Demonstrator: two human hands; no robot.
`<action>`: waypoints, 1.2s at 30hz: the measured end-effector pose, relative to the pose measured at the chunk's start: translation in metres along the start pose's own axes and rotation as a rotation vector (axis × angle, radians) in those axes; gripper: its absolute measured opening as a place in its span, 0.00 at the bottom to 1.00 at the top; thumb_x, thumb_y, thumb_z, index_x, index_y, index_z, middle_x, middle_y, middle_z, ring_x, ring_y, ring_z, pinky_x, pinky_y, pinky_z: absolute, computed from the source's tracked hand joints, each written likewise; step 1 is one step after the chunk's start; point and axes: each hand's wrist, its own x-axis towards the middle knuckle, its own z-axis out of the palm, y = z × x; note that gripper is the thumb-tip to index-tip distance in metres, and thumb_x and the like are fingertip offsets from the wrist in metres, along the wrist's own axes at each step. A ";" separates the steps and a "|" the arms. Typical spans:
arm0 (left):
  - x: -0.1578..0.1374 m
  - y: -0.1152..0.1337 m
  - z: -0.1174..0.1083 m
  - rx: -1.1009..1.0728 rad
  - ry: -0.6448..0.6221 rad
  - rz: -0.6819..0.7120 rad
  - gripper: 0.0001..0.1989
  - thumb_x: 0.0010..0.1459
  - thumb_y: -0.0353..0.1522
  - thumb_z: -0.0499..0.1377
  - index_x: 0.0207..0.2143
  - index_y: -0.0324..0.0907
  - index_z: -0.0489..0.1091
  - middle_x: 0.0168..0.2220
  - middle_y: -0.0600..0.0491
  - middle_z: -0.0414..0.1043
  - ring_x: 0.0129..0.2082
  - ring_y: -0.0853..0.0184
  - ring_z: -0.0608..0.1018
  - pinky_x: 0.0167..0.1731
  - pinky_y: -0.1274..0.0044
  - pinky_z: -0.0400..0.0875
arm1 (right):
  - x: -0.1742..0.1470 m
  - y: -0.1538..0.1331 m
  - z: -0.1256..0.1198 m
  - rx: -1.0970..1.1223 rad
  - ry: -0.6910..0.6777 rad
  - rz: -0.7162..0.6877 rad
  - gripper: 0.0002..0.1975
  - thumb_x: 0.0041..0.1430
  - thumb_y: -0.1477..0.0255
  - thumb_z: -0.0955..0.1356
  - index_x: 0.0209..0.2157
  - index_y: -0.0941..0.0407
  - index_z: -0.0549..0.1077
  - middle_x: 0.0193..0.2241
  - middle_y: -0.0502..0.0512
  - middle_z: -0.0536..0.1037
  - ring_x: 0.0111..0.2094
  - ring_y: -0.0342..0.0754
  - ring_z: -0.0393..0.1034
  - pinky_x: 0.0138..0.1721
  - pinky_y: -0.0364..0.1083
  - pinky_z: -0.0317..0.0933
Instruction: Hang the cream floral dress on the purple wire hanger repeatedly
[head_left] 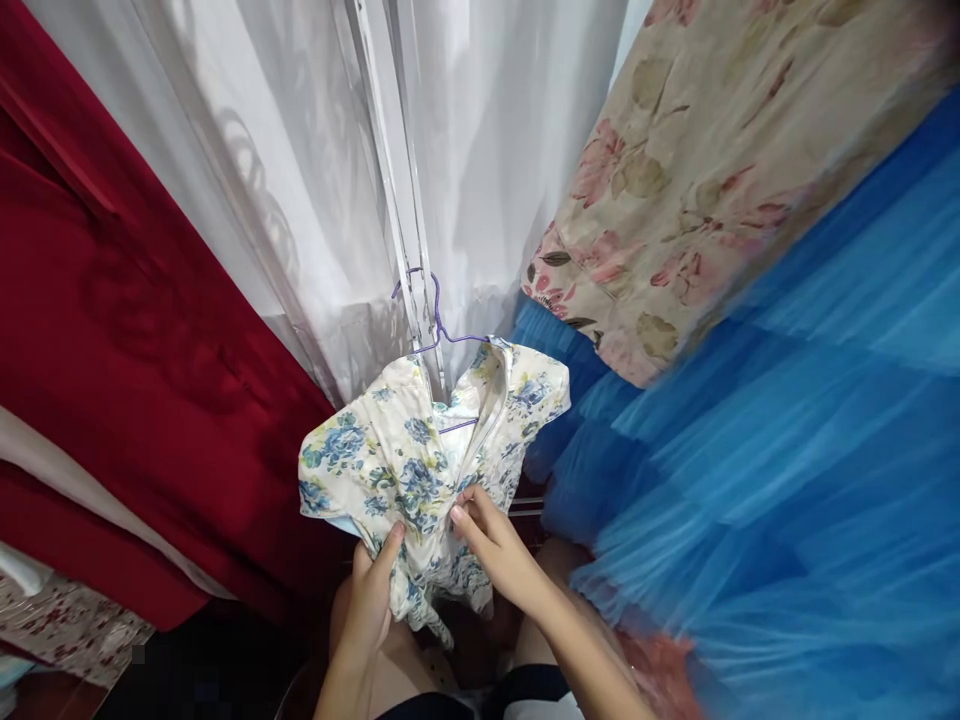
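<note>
A white dress with blue and yellow flowers [401, 440] hangs on a purple hanger [441, 337], its back opening turned toward me. The hanger's hook is at a thin white metal rack [405, 190]; whether it hangs from it I cannot tell. My left hand [375, 580] grips the dress at its left side, thumb on the front of the cloth. With fingers pinched, my right hand [484, 535] holds the edge of the opening below the neckline. Whatever fastener lies under those fingertips is hidden.
White curtain cloth [300, 130] hangs behind the rack. Red fabric [150, 330] fills the left. On the right hang a beige floral garment [675, 200] and a blue layered tulle dress [750, 480], close beside the held dress. My legs [420, 665] are below.
</note>
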 end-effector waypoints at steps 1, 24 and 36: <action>-0.001 0.002 0.002 -0.048 0.050 -0.004 0.28 0.58 0.44 0.62 0.60 0.55 0.60 0.62 0.50 0.65 0.64 0.56 0.66 0.60 0.62 0.65 | 0.005 -0.004 0.000 0.024 -0.001 -0.022 0.13 0.65 0.56 0.63 0.36 0.50 0.65 0.24 0.48 0.69 0.26 0.50 0.65 0.30 0.48 0.59; -0.017 0.007 0.014 -0.216 0.205 0.014 0.28 0.56 0.40 0.66 0.58 0.53 0.66 0.61 0.49 0.67 0.62 0.53 0.68 0.61 0.59 0.63 | 0.008 -0.005 0.013 -0.061 -0.006 -0.025 0.07 0.68 0.67 0.61 0.34 0.53 0.64 0.22 0.46 0.73 0.25 0.46 0.68 0.31 0.44 0.58; -0.007 0.000 -0.006 -0.042 0.329 0.249 0.21 0.57 0.41 0.65 0.52 0.46 0.70 0.52 0.46 0.73 0.56 0.55 0.73 0.56 0.64 0.67 | 0.000 0.001 0.007 0.078 0.024 -0.002 0.15 0.64 0.71 0.60 0.22 0.54 0.60 0.16 0.44 0.63 0.20 0.42 0.57 0.27 0.43 0.53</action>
